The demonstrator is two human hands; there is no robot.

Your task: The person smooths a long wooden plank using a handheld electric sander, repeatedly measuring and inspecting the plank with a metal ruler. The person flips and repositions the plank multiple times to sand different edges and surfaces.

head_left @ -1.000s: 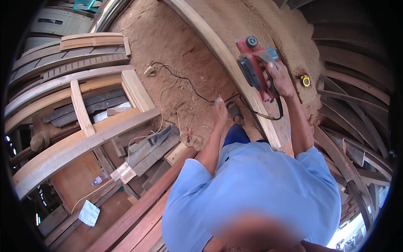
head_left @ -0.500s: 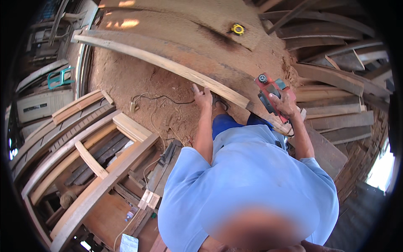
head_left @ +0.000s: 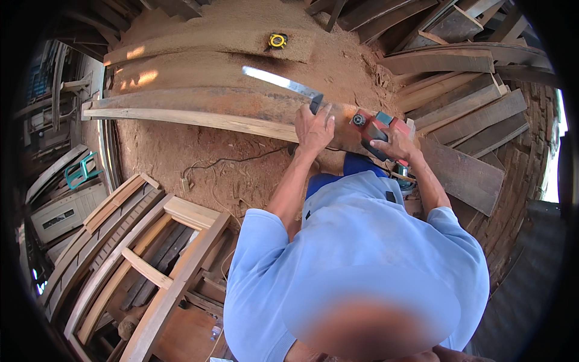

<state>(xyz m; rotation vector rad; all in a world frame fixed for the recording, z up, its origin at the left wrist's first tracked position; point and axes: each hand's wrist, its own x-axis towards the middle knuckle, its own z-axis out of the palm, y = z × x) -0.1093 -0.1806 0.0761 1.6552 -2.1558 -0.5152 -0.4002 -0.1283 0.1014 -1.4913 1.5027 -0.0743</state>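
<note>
My left hand (head_left: 314, 129) is closed on the dark handle of a try square (head_left: 278, 81), whose shiny metal blade points away to the far left. The square is over a long wooden plank (head_left: 211, 118) with a pale front edge. My right hand (head_left: 395, 145) grips a red electric planer (head_left: 379, 128) with a black knob, at the plank's right end. Whether the planer rests on the wood, I cannot tell.
A yellow and black tape measure (head_left: 277, 41) lies on a sawdust-covered board beyond the plank. A wooden frame (head_left: 178, 265) stands at the left, and stacked boards (head_left: 476, 120) fill the right. A dark cord (head_left: 241, 158) crosses the sawdusty ground.
My left hand, earlier bare at the plank's near edge, now holds the try square and has moved right. The planer sits slightly lower and further left in view. The whole view has turned.
</note>
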